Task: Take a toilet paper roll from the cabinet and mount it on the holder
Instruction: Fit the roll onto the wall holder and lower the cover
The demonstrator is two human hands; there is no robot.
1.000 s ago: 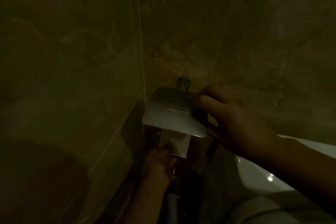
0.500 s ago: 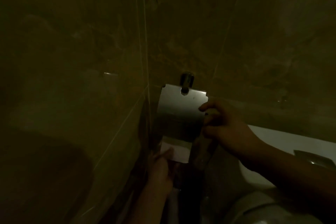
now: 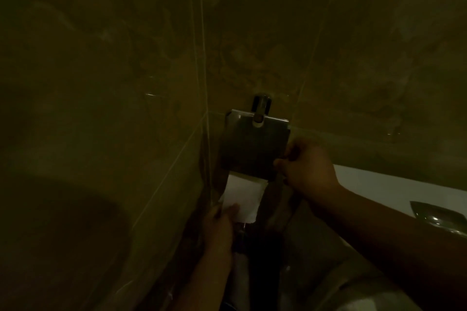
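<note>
- Across the dim room, brown marbled wall tiles (image 3: 328,40) fill most of the view, meeting at a corner seam that runs down just left of the holder.
- A white toilet cistern (image 3: 394,189) sits low on the right below the tiles, with a chrome flush button (image 3: 439,217) on its top.
- The holder (image 3: 255,144) is fixed to the wall just right of the corner seam; its flat metal cover flap hangs down from a short chrome peg at its top edge. No brand, label or writing can be read on it or anywhere else in this light.
- The right hand (image 3: 308,171) is at the holder's right edge, its fingers (image 3: 288,156) curled and touching the lower right side of the cover flap; whether they pinch the flap or only rest on it cannot be told.
- The left hand (image 3: 219,227) reaches up from below, its fingers (image 3: 227,209) bunched on the lower left corner of the hanging sheet, seemingly pinching it.
- The toilet paper roll (image 3: 243,194) sits on the holder under the cover flap, hidden except for a white sheet hanging down from beneath the flap's lower edge, its torn bottom edge just beside the left hand.
</note>
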